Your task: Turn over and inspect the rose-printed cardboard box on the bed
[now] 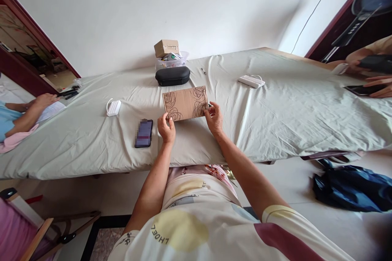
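A flat brown piece of cardboard (185,103) is held up at a tilt over the cloth-covered table. Black scribbled loops fill its corners, while its middle is plain. My left hand (167,129) pinches the lower left corner, thumb on the near face. At the lower right edge, my right hand (214,118) grips the cardboard between thumb and fingers. Something small and dark shows by the right fingers; I cannot tell what it is. To the left of my left hand lies a phone (143,133) with its screen lit and partly blurred.
Behind the cardboard sit a black zip case (172,76), a plastic basket (183,58) and a small carton (166,48). White strapped devices (114,108) lie on both sides. A pen (203,71) rests farther back. Other people's hands (45,100) are at both table ends.
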Demonstrator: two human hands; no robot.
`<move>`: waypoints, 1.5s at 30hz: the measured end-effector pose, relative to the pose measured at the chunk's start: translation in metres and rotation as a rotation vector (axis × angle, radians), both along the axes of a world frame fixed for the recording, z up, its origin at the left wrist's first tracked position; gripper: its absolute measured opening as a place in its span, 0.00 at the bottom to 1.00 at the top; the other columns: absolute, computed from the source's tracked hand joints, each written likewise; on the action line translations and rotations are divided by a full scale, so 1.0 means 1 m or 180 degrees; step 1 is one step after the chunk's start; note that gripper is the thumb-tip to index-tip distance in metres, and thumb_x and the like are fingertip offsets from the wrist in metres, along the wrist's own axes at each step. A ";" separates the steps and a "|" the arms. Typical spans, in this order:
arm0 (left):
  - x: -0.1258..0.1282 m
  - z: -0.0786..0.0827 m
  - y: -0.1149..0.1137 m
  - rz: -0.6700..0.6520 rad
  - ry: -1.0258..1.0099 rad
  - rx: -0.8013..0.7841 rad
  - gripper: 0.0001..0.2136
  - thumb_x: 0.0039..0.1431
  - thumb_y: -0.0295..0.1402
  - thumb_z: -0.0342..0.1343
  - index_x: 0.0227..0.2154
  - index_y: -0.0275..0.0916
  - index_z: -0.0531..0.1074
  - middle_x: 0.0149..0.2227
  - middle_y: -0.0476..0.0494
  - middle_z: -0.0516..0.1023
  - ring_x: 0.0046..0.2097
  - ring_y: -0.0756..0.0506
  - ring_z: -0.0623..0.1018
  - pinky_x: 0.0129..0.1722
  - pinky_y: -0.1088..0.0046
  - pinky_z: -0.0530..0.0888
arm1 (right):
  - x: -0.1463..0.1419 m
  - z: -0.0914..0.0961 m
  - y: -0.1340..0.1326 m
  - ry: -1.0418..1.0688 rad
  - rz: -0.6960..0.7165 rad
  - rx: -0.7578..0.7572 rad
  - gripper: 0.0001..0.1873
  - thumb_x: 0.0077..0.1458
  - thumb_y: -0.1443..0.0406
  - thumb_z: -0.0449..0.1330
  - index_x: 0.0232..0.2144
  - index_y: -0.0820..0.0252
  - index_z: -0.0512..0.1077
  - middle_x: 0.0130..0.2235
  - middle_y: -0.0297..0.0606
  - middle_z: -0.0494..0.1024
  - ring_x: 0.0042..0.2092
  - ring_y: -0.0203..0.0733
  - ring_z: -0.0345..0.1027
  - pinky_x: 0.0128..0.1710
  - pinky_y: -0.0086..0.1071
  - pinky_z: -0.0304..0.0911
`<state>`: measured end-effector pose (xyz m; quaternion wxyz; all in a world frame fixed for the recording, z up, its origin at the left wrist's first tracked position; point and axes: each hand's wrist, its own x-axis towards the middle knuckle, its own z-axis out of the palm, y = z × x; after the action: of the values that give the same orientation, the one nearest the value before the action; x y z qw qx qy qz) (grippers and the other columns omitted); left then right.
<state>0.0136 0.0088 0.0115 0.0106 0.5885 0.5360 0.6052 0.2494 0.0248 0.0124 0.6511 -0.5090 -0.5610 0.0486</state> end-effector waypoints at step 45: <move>0.016 0.009 -0.007 -0.0240 0.0870 -0.0296 0.27 0.64 0.27 0.51 0.67 0.35 0.65 0.71 0.29 0.65 0.76 0.36 0.59 0.75 0.49 0.56 | -0.022 0.015 -0.018 -0.2125 -0.0578 -0.0272 0.27 0.65 0.69 0.52 0.64 0.51 0.69 0.66 0.47 0.71 0.69 0.57 0.60 0.70 0.61 0.49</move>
<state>0.0299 0.0019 0.0204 -0.0126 0.6840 0.5374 0.4932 0.2276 0.0066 0.0276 0.4114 -0.5715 -0.6929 -0.1552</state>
